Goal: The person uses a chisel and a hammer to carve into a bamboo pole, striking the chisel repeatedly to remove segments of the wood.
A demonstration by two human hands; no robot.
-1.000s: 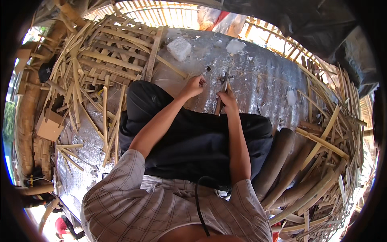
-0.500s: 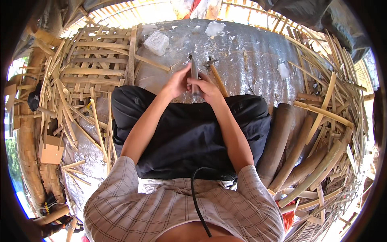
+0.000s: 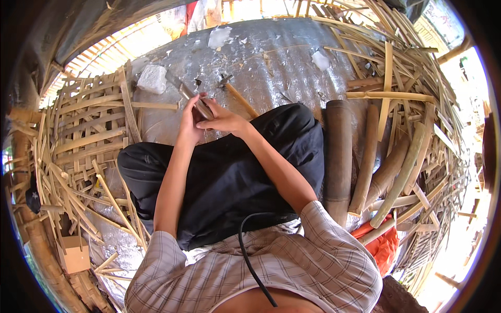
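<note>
A knife-like tool with a broad grey blade point(image 3: 180, 86) and a brownish lower part slants away to the far left, above my crossed legs. My left hand point(image 3: 189, 123) is closed around its near part from the left. My right hand point(image 3: 223, 118) wraps it from the right, fingers overlapping the left hand's. The near end is partly hidden by my fingers. Beyond the blade's tip lies a rough white block point(image 3: 152, 79). To the right of the hands, a hammer-like tool with a dark head and wooden handle point(image 3: 241, 100) rests on the shiny floor sheet point(image 3: 282, 62).
A woven bamboo panel point(image 3: 94, 122) stands at the left, with loose split strips below it. Thick bamboo poles point(image 3: 338, 156) lie beside my right knee, before a heap of strips point(image 3: 412, 68). Nearby are an orange cloth point(image 3: 383, 245) and a cardboard box point(image 3: 74, 255).
The view has turned to the right, so the surroundings sit further left. Held in both hands, the tool has gone from nearly upright in the picture to slanting far left.
</note>
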